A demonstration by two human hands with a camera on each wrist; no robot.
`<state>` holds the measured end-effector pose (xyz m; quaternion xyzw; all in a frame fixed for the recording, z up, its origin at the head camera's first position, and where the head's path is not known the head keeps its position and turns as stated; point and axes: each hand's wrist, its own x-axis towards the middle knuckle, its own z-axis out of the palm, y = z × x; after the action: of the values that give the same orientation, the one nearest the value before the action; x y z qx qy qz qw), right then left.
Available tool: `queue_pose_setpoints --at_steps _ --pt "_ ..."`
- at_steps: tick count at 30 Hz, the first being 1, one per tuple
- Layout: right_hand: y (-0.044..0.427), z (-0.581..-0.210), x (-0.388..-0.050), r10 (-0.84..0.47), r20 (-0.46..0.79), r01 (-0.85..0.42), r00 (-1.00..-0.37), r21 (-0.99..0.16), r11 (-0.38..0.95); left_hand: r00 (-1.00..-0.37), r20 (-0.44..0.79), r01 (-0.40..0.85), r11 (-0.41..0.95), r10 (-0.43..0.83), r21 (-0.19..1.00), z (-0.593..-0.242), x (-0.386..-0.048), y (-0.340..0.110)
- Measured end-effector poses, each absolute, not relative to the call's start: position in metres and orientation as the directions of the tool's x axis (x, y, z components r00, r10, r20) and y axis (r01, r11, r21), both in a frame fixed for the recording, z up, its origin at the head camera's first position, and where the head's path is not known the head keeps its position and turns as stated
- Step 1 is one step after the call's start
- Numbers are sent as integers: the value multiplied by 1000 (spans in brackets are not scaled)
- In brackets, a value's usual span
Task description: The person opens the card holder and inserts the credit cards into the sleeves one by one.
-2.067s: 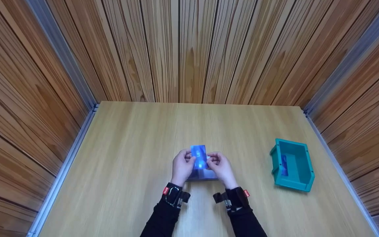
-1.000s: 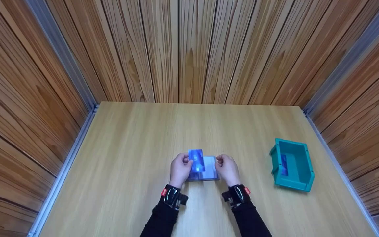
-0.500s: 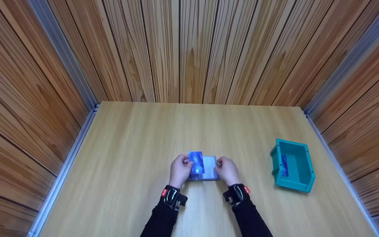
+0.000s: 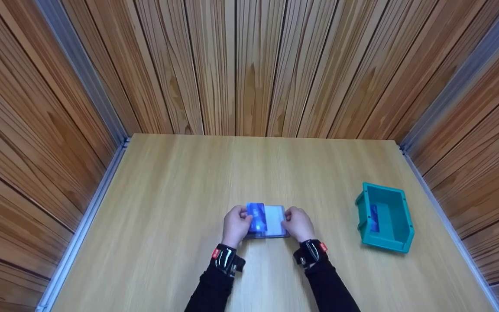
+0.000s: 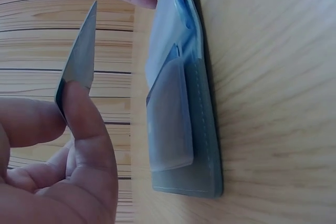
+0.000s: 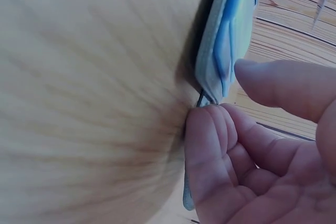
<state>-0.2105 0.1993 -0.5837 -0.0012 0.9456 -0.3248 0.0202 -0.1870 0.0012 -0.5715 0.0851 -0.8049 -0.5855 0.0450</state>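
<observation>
My left hand (image 4: 235, 227) pinches a blue card (image 4: 256, 216) between thumb and fingers. In the left wrist view the card (image 5: 80, 61) stands up on edge, apart from the card holder (image 5: 170, 124). That card holder (image 4: 275, 221) lies open on the table, with clear plastic sleeves and a stitched grey-blue cover. At its right side, my right hand (image 4: 298, 224) grips the edge. The right wrist view has curled fingertips (image 6: 202, 121) at the holder's corner and the thumb (image 6: 262, 80) against the sleeves. From the head view, the card covers the holder's left part.
A green bin (image 4: 392, 216) stands on the right of the wooden table (image 4: 180, 182), with a blue card (image 4: 374, 218) inside against its left wall. Wood-panelled walls (image 4: 249, 69) and metal rails (image 4: 82, 229) border the table.
My right hand has left the card and moved right to the holder's edge. My left hand has brought the card left and slightly nearer to me. The bin has stayed put.
</observation>
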Motion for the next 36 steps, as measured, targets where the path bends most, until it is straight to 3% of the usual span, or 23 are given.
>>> queue_pose_setpoints --at_steps 14,25,36 --pt "198 -583 -212 5 -87 58 -996 -629 776 -983 -55 -124 415 -174 901 -577 -189 -2" --pt "198 -584 -213 6 -84 58 -996 -644 763 -989 19 -62 523 -148 850 -580 -195 0" --pt "198 -585 -213 18 -110 84 -994 -634 769 -990 -26 -96 530 -139 843 -582 -198 3"
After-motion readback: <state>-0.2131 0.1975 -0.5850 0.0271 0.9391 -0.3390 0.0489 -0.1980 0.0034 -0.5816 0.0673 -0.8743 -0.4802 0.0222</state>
